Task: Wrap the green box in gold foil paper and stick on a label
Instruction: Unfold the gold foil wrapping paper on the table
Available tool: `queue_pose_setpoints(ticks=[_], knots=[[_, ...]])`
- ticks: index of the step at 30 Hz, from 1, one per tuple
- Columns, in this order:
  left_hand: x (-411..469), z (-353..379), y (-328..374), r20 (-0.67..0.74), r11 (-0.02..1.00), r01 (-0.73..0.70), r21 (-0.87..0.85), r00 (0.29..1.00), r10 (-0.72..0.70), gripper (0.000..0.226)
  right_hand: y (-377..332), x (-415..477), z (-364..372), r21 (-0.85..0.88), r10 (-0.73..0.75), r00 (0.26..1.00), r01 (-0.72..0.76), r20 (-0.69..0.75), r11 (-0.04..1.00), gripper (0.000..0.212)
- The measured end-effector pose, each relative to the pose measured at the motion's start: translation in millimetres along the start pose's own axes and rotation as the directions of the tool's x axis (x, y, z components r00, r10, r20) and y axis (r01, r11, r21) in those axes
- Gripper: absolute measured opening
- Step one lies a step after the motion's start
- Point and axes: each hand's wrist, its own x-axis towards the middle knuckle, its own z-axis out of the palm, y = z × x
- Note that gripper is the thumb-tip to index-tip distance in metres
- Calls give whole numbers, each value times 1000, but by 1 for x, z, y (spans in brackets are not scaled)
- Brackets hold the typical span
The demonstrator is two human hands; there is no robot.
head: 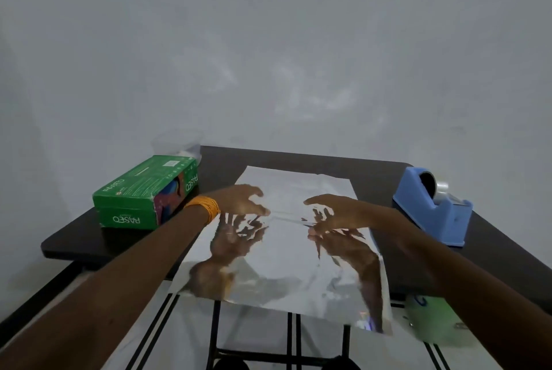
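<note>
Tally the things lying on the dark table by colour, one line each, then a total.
Green: 1, the green cardboard tissue box
Blue: 1, the blue plastic tape dispenser
Shiny metallic: 1, the reflective foil sheet
Total: 3 (a faint clear shape behind the box is too blurred to count)

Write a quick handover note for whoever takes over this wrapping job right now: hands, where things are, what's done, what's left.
Left hand and right hand: both over the middle of the foil sheet, fingers curved; whether they pinch anything is unclear.
Foil lies flat on the table, near edge overhanging.
Green box sits left of it, unwrapped.
Blue tape dispenser on the right.
Done: foil spread. Left: box onto foil, wrap, label.
</note>
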Motion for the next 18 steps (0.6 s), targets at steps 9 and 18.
queue_pose_setpoints(ticks=[9, 18], knots=[[-2, 27, -12, -148, 998, 21, 55, 989, -13, 77, 22, 5, -3, -56, 106, 994, -106, -8, 993, 42], [34, 23, -15, -273, 988, 102, 116, 960, -67, 76, 29, 42, -5, -21, 129, 974, -135, -187, 991, 69]])
